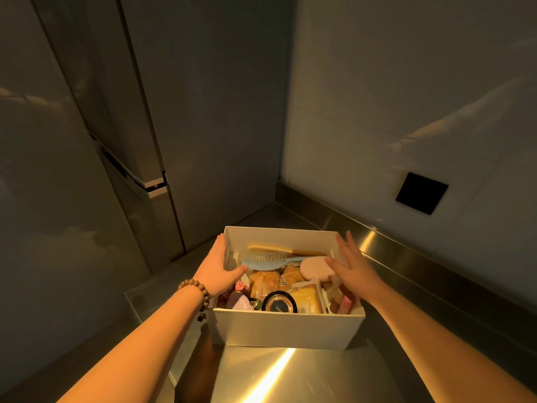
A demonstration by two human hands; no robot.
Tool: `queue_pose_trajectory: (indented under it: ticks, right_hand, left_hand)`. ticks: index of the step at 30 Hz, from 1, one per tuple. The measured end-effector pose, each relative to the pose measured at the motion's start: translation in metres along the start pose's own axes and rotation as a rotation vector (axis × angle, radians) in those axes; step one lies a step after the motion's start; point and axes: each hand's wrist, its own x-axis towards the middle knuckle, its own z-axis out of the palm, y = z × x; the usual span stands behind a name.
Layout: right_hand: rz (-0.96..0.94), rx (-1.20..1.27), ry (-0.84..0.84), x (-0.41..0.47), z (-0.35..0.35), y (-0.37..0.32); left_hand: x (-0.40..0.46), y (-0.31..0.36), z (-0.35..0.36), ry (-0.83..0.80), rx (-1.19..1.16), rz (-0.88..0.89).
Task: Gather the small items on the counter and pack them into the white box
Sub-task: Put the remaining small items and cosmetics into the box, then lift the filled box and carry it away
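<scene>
From where I watch, the packing looks close to finished. The white box (287, 330) sits on the steel table (290, 379), pushed toward the corner where the wall meets a tall dark cabinet, and it is already well filled: a light blue hairbrush (267, 261) lies across the middle, a wooden comb (287, 250) along the far wall, a pink oval case (316, 269) at the right, a round black-rimmed tin (279, 304) near the front, with amber-coloured packets (306, 299) and some pink bits I cannot name tucked around them. My left hand (216, 264), with a bead bracelet (195, 293) at the wrist, rests flat and spread along the left wall of the box, thumb hooked over the rim, gripping nothing. My right hand (353, 264) is spread with straight fingers above the right side of the box, also carrying nothing (whether it touches the rim or only hovers over it I cannot tell). I see no loose items on the bare stretch of table in view, so I judge the gathering done; what seems left is to settle the contents, and perhaps square the box or lift it away.
</scene>
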Motion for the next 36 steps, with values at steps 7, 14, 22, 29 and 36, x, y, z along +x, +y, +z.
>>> queue_pose_trajectory:
  ticks: [7,14,22,29,36]
  right_hand:
    - [0.102,0.238,-0.046,-0.008,0.013,0.008]
    - [0.183,0.353,-0.045,-0.013,0.015,0.009]
    - [0.231,0.426,-0.095,-0.027,0.016,0.016]
    - [0.219,0.425,-0.097,-0.051,0.017,0.023]
    - [0.185,0.458,-0.157,-0.061,0.017,0.026]
  left_hand:
    - [0.000,-0.007,0.006,-0.011,-0.183,-0.113]
    - [-0.004,-0.003,0.007,-0.070,-0.257,-0.179]
    - [-0.022,-0.001,0.009,-0.061,-0.326,-0.218]
    - [-0.050,0.004,0.015,-0.037,-0.291,-0.218]
    - [-0.079,0.010,0.018,0.028,-0.321,-0.265]
